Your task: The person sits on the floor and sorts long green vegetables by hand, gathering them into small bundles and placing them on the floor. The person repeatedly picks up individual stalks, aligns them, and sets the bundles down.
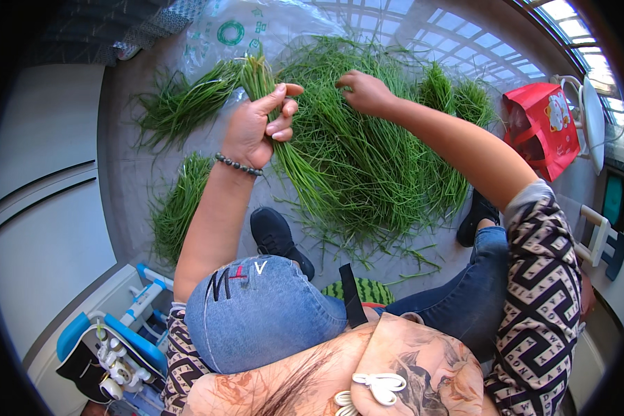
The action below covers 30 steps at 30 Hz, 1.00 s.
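My left hand (pixel 262 117) grips a bunch of long green stems, likely chives (pixel 296 166), with the pale stem ends up and the leafy ends hanging down to the right. A dark bead bracelet (pixel 237 165) circles that wrist. My right hand (pixel 366 93) hovers at or over the upper part of a large loose heap of the same greens (pixel 364 177). Its fingers are bent, and whether they pinch a stem is not clear. Left of the heap lie a sorted bundle (pixel 190 106) and another bundle (pixel 182 203). Two smaller bunches (pixel 437 91) lie at the heap's upper right.
A clear plastic sheet (pixel 275 26) is spread at the far side. To the right stands a red bag (pixel 543 130) beside a white chair (pixel 593 125). White cabinets (pixel 41 156) line the left. A blue-and-white rack (pixel 145 301) is at lower left. My black shoes (pixel 273 234) flank the heap.
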### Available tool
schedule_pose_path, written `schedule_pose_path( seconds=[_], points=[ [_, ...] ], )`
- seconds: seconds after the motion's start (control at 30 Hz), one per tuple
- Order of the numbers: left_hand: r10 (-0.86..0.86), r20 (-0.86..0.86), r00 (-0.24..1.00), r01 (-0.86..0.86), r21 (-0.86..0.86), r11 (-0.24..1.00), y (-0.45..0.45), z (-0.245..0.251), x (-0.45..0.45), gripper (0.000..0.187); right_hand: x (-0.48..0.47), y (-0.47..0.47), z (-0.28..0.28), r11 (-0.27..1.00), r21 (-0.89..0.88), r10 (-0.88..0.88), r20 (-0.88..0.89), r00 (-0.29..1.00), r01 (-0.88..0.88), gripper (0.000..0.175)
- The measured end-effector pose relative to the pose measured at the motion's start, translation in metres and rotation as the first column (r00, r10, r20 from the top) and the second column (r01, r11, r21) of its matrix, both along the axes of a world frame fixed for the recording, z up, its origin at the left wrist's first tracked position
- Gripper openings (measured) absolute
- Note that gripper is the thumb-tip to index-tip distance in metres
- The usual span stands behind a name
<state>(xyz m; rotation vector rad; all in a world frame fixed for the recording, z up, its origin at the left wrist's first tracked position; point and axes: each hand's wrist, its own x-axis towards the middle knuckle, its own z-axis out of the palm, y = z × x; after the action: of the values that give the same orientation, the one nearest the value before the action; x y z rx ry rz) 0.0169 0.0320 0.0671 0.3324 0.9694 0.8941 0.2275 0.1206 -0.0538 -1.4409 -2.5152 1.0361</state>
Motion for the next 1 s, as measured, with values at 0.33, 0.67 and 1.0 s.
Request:
schedule_pose_path(
  seconds=[0.33,0.67,1.0],
  points=[
    [-0.026,-0.013,1.0,0.026,-0.039,0.999,-0.008,-0.013,0.004,0.028,0.006,0.02,0.0,0.994,-0.104,-0.045,-0.057,0.997,0.039,0.037],
    [-0.016,-0.035,0.999,0.016,-0.007,1.0,-0.007,-0.016,0.012,0.026,-0.018,0.022,-0.021,0.99,-0.118,0.095,0.178,0.979,-0.074,0.037],
    [-0.003,-0.014,1.0,0.003,0.013,1.0,-0.009,-0.022,0.009,0.024,0.003,0.042,-0.009,0.948,-0.285,-0.16,-0.031,0.987,0.145,0.038]
  ],
)
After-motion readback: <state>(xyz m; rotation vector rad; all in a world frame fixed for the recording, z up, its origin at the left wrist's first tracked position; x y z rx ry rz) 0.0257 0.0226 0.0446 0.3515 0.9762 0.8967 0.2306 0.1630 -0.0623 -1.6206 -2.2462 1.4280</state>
